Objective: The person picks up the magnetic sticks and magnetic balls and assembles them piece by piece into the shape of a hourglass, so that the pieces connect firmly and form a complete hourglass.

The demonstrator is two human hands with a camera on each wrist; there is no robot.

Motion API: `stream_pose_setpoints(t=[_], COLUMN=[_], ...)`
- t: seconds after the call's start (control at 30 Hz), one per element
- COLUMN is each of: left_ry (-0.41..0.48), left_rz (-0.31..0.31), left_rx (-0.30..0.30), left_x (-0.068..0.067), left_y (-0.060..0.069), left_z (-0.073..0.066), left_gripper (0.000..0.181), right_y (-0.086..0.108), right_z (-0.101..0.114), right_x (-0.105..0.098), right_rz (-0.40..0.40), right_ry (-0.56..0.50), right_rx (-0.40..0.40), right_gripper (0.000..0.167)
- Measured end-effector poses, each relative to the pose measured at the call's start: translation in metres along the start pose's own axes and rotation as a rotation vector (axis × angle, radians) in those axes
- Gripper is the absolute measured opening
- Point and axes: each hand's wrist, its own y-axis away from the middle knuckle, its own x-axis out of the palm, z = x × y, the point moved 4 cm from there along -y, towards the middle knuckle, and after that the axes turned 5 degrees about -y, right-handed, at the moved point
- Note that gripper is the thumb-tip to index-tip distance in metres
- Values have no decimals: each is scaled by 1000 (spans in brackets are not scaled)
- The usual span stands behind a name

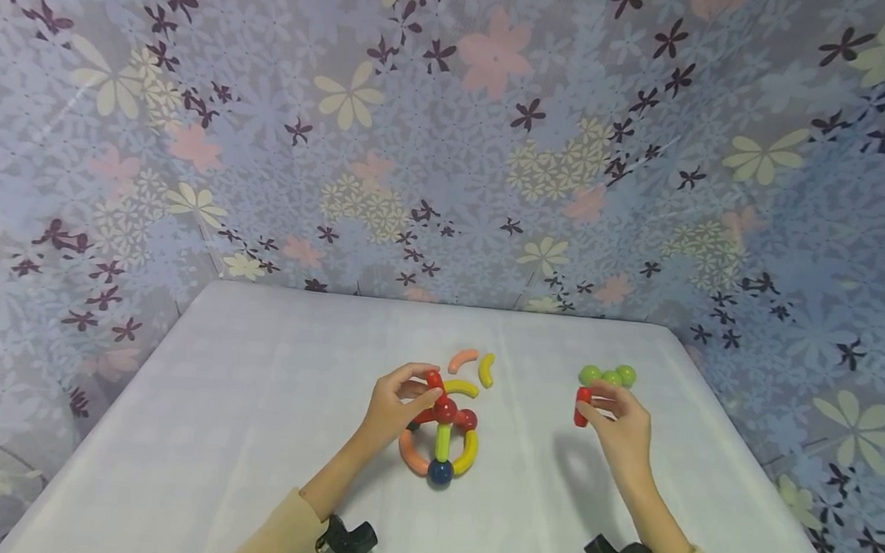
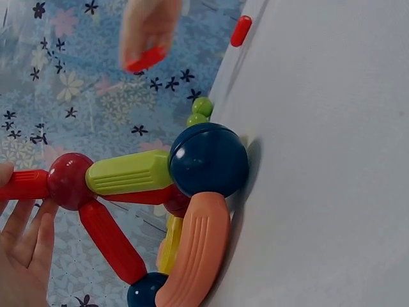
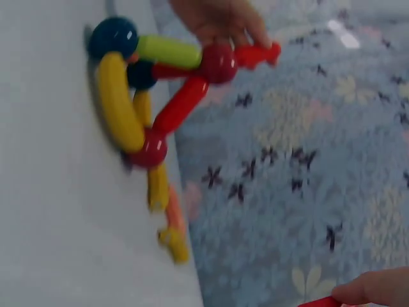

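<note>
A small frame of plastic rods and balls stands on the table. Its dark blue ball (image 1: 440, 473) is at the front, with a curved orange rod (image 1: 412, 453) and a curved yellow rod (image 1: 467, 453) at the base. A lime rod (image 1: 443, 442) and red rods (image 2: 113, 241) rise to a red ball (image 1: 445, 409) at the top. My left hand (image 1: 394, 401) pinches a red rod (image 1: 434, 380) that stands up from this ball, touching it. Over to the right, my right hand (image 1: 625, 428) holds another red rod (image 1: 582, 407) between thumb and fingers, raised above the table.
Several lime green balls (image 1: 612, 376) lie together behind the right hand. Beyond the frame are loose curved rods, one orange (image 1: 463, 359) and one yellow (image 1: 486, 370). In the left wrist view, a red rod (image 2: 241, 31) lies on the white tabletop (image 1: 256, 400). Flowered cloth hangs behind.
</note>
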Motion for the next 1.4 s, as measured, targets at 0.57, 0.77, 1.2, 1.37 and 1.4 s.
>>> stream_pose_setpoints(t=[0.57,0.77,1.2,1.37,1.4], left_ry=[71,105,80,48,40], left_rz=[32,23,15,24,24], left_rx=[1,-28,-17,16,27], left_x=[-3,-4,-4,-5,-5], left_y=[-2,-3,-3,-3,-4], left_z=[1,4,3,5,7], left_gripper=[30,29,28,30,30], right_y=[11,26,23,-1,-8], right_z=[64,75,66,57,55], right_x=[111,123,127,110,106], right_rz=[269,373,423,351,323], right_ry=[-314,-395,-349,-301,-282], right_rx=[-130,-208,-225,-161,-137], right_gripper=[30,28,25,25,25])
